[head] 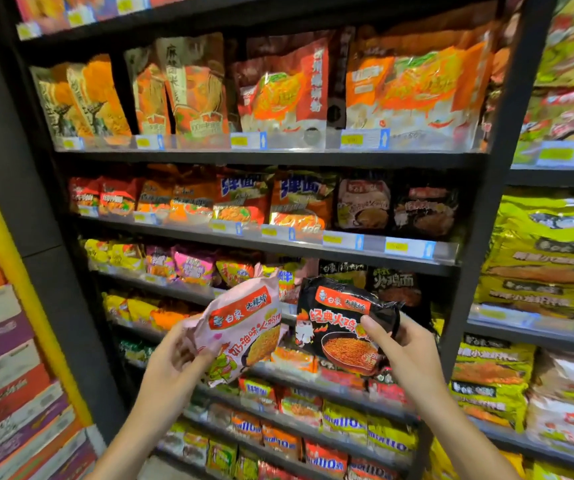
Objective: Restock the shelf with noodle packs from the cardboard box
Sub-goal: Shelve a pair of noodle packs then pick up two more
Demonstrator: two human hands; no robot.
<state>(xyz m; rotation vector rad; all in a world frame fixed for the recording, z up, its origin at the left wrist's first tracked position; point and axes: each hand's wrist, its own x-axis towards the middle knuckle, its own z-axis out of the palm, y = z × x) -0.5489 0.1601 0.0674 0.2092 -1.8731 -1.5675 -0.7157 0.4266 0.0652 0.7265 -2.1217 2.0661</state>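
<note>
**Head view: two noodle packs held up before the shelf unit**

Head camera shows a pink noodle pack (242, 325) in the left hand (171, 362) and a black noodle pack (342, 325) in the right hand (405, 348), both raised in front of the dark shelf unit (476, 216), level with its middle tiers.

Pink pack: pale pink wrapper, red label band near the top, red lettering, picture of yellow noodles. Its printed face is toward the camera; the long axis tilts, top edge up and to the right. Lower left corner sits in the left hand, thumb on the front face, remaining fingers curled behind.

Black pack: glossy black wrapper, red label band, orange lettering, picture of a pan of red noodles. Face toward the camera, nearly upright, top leaning slightly left. The right hand pinches its right edge, thumb on the front, fingers wrapped behind.

The two packs hang side by side, close together; contact between them cannot be determined. Rows of packets (296, 202) fill the tiers behind.
</note>
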